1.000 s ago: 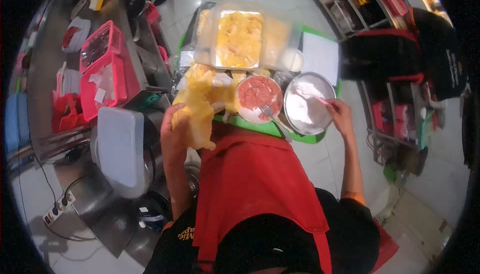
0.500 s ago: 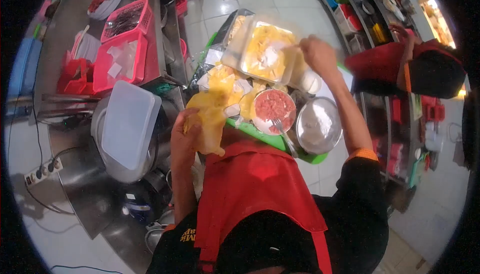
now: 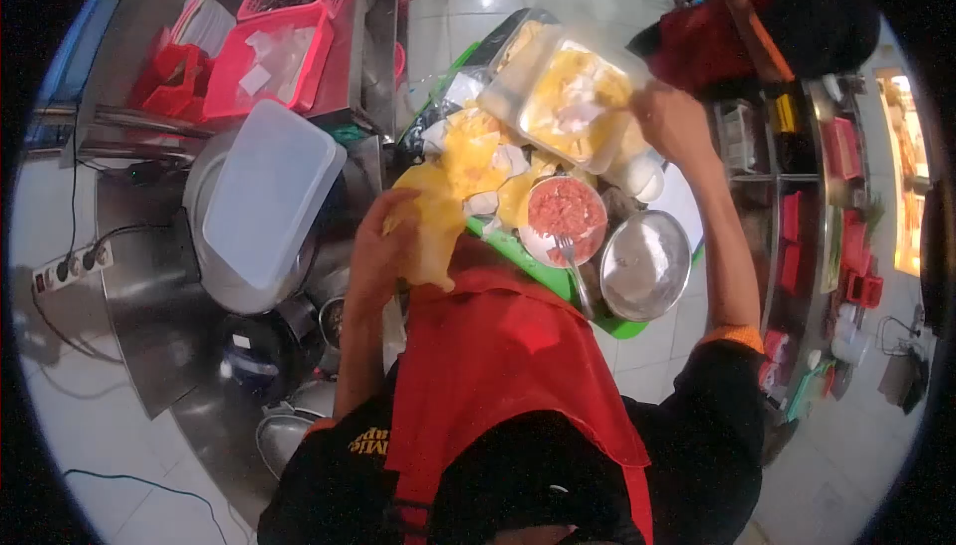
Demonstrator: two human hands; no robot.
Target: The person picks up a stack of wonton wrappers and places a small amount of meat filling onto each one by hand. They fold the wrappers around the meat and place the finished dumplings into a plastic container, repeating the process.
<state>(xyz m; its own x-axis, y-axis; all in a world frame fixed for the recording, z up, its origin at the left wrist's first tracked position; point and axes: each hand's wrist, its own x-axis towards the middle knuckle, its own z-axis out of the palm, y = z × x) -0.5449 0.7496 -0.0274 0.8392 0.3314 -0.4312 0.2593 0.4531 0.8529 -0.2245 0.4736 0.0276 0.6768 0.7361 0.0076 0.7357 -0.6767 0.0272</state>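
My left hand (image 3: 388, 236) is closed around a floppy yellow sheet (image 3: 431, 221) that looks like thin dough and droops over the front of my apron. Out to the right, my right hand (image 3: 669, 119) hovers at the right rim of a clear plastic tub (image 3: 520, 125). Its fingers are curled together and blurred; what they hold, if anything, I cannot tell. Inside the tub lie yellow pieces with white patches (image 3: 578, 97). Nearer to me, a white bowl of raw minced meat (image 3: 566, 212) has a fork (image 3: 576, 271) resting in it. More yellow sheets (image 3: 473, 152) lie among white paper scraps.
A round metal lid or plate (image 3: 645, 266) lies right of the bowl, over a green tray edge (image 3: 538, 264). To the left are a translucent lid (image 3: 274, 192) and pink baskets (image 3: 269, 62). Another person in a red apron (image 3: 687, 42) stands at the upper right, near shelves.
My view has swung, so the work area sits further right in the picture. The other person has shifted towards the top. My left hand keeps its hold on the yellow sheet.
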